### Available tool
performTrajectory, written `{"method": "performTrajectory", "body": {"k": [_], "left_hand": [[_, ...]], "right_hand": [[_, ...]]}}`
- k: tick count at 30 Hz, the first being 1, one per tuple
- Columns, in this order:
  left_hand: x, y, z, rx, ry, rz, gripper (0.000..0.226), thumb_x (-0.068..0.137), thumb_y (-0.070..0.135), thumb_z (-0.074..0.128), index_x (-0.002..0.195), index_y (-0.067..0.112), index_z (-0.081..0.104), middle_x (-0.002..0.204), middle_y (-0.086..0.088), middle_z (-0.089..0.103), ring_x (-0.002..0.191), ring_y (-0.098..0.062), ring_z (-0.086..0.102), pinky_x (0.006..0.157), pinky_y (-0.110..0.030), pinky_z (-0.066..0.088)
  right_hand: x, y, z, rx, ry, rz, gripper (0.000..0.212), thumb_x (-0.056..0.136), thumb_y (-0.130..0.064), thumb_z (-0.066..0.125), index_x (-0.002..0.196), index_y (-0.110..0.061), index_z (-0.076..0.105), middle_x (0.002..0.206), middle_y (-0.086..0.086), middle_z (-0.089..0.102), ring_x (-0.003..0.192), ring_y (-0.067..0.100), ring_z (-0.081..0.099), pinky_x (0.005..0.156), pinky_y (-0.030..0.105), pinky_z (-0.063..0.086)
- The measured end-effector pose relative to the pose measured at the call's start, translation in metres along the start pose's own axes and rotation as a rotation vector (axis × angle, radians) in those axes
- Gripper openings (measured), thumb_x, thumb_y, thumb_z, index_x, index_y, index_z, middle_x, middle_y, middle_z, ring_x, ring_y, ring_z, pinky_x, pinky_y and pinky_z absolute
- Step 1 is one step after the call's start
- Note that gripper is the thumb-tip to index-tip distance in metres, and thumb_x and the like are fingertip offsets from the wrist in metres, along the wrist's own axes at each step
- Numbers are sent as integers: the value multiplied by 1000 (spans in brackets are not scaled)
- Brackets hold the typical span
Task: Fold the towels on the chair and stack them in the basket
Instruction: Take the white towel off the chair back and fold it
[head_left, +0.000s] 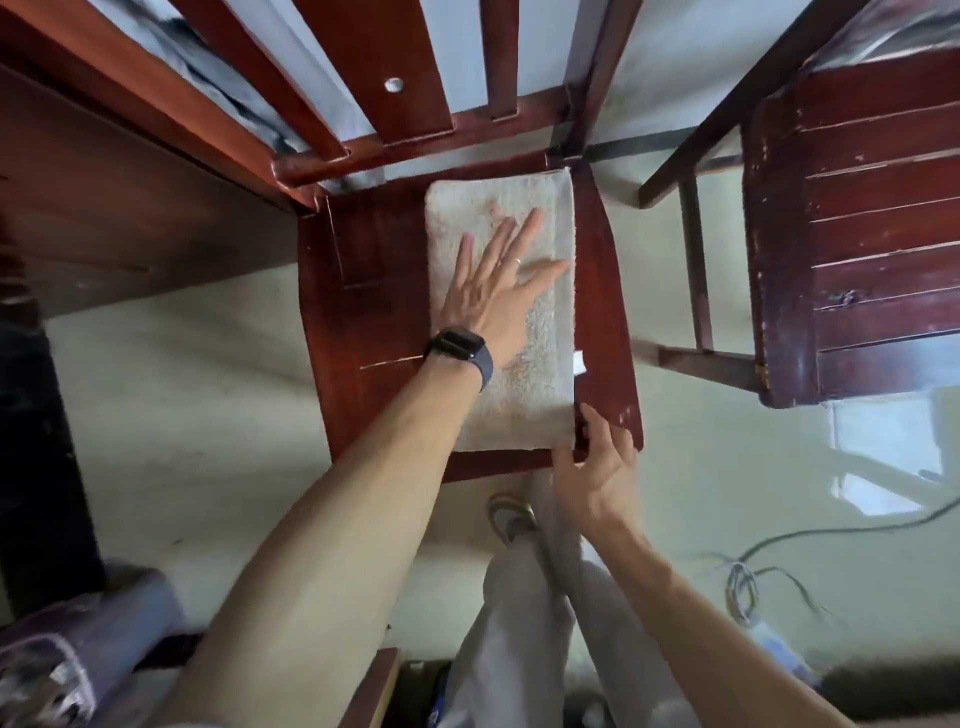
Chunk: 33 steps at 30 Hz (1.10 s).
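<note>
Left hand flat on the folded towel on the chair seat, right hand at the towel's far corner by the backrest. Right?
Not quite. The head view shows the right hand at the near right corner of the towel, by the front edge of the chair seat, not by the backrest. The left hand does lie flat on the folded towel.

A pale glossy floor (182, 415) reflects light at near right; a worn dark-red wooden slatted chair (857, 234) stands far right.

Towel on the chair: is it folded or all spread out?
Folded. The towel lies as a narrow rectangle on the chair seat, left hand flat on it.
</note>
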<state>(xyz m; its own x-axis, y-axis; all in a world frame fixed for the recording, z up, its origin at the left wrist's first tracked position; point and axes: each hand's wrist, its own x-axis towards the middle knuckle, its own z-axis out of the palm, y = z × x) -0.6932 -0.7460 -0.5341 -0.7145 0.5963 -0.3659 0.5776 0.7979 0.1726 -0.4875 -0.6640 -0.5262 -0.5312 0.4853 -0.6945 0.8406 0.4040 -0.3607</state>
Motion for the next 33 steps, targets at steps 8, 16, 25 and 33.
{"method": "performTrajectory", "body": {"k": [8, 16, 25, 33], "left_hand": [[-151, 5, 72, -744, 222, -928, 45, 90, 35, 64, 129, 14, 55, 124, -14, 53, 114, -30, 53, 96, -36, 44], [-173, -1, 80, -946, 104, -944, 24, 89, 41, 66, 91, 18, 70, 95, 1, 68, 89, -15, 64, 80, -28, 49], [-206, 34, 47, -1304, 106, -1106, 17, 92, 23, 63, 99, 12, 53, 77, 8, 70, 60, -16, 68, 59, -21, 52], [-272, 59, 19, -1443, -100, -1060, 11, 93, 13, 60, 90, 23, 63, 89, -8, 72, 52, -15, 60, 48, -21, 40]], "right_hand": [[20, -11, -18, 109, -82, 80, 42, 90, -41, 63, 123, -17, 53, 111, 0, 62, 99, 18, 59, 87, 30, 46], [30, -19, -18, 160, -103, 200, 38, 82, -28, 73, 115, -15, 60, 97, 1, 64, 92, 24, 61, 82, 36, 52], [5, -4, -39, 256, -214, 228, 17, 86, -25, 70, 101, -20, 63, 90, 0, 64, 82, 19, 63, 83, 41, 59], [-67, 29, -65, 330, -249, 238, 25, 88, -16, 73, 96, -17, 49, 75, 13, 68, 54, 21, 62, 62, 38, 56]]}}
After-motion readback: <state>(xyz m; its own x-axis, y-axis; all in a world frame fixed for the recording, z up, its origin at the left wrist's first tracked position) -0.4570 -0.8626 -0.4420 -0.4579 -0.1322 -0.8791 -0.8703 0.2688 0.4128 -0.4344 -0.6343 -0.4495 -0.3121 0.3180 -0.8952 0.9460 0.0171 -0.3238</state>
